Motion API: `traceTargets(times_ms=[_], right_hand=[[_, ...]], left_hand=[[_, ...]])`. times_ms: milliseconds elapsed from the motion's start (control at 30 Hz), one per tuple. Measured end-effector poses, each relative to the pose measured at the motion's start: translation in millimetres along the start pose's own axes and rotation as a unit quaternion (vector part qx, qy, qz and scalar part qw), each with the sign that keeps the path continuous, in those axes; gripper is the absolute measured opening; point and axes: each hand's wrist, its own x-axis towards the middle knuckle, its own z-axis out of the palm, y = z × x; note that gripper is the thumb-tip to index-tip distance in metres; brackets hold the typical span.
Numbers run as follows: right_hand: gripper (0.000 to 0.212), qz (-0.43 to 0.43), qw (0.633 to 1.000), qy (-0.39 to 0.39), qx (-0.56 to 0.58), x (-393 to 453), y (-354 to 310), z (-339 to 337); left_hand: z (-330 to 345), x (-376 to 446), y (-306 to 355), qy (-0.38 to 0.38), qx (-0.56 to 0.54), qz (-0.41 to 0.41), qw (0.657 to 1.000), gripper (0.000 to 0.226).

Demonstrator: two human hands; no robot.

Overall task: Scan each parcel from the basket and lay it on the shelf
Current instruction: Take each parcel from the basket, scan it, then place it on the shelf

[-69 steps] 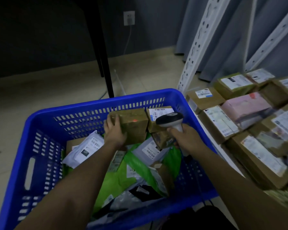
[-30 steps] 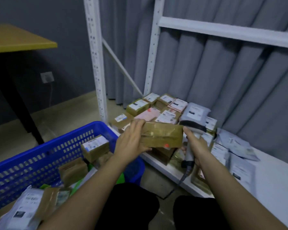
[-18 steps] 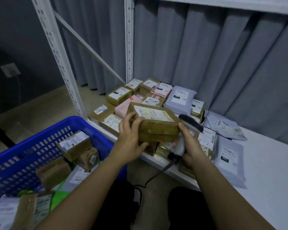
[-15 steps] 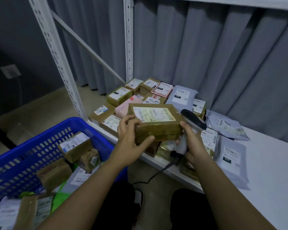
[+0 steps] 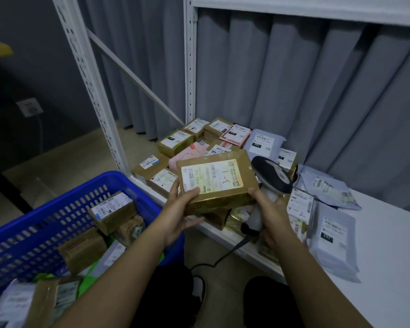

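My left hand (image 5: 179, 215) grips the near left corner of a brown cardboard parcel (image 5: 217, 181), held label up over the front edge of the white shelf (image 5: 388, 252). The label bears the handwritten mark "3-1". My right hand (image 5: 273, 217) holds the handle of a barcode scanner (image 5: 271, 177), and its thumb rests against the parcel's right edge. The scanner's dark head sits just right of the parcel. The blue basket (image 5: 45, 223) stands at lower left with several boxes and bags inside.
Several scanned boxes (image 5: 175, 143) and grey mailer bags (image 5: 334, 237) crowd the shelf's left and middle. White uprights (image 5: 90, 81) frame the shelf, with a grey curtain behind. The scanner's cable (image 5: 223, 256) hangs to the floor between my knees.
The parcel went from the basket up over the shelf and turned label up. In the last half second it tilted slightly toward me; both hands keep their grip.
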Motion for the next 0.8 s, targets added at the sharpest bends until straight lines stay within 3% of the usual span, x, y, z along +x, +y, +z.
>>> traceTargets(times_ms=[133,233,333,433,567,667,800], right_hand=[[0.047,-0.02,0.998,0.017,-0.056,0.5,-1.8,-13.0],[0.032,-0.038,0.996,0.01,-0.078,-2.9,-10.9,-21.3],[0.019,-0.069,0.989,-0.053,-0.117,-13.4,-13.9,-18.8],[0.03,-0.073,0.98,-0.116,-0.144,-20.4,-5.9,-6.0],[0.045,-0.066,0.989,-0.101,-0.088,-18.7,2.1,10.3],[0.047,-0.104,0.988,-0.066,-0.093,-18.5,3.4,15.4],[0.046,-0.115,0.988,-0.041,-0.099,-15.5,6.6,19.9]], left_hand=[[-12.2,-3.0,12.6,0.088,0.046,0.084,0.992,0.062],[-25.5,-11.9,17.5,0.036,0.176,0.092,0.979,0.064],[-23.3,-18.5,17.1,-0.015,0.238,0.081,0.968,0.066],[-16.9,-13.6,15.0,0.012,0.196,0.096,0.976,0.078],[-5.0,-5.3,10.6,0.113,0.049,0.091,0.988,0.086],[4.8,-5.1,6.1,0.139,0.066,0.046,0.987,0.092],[9.1,-6.0,2.2,0.105,0.099,-0.023,0.989,0.108]])
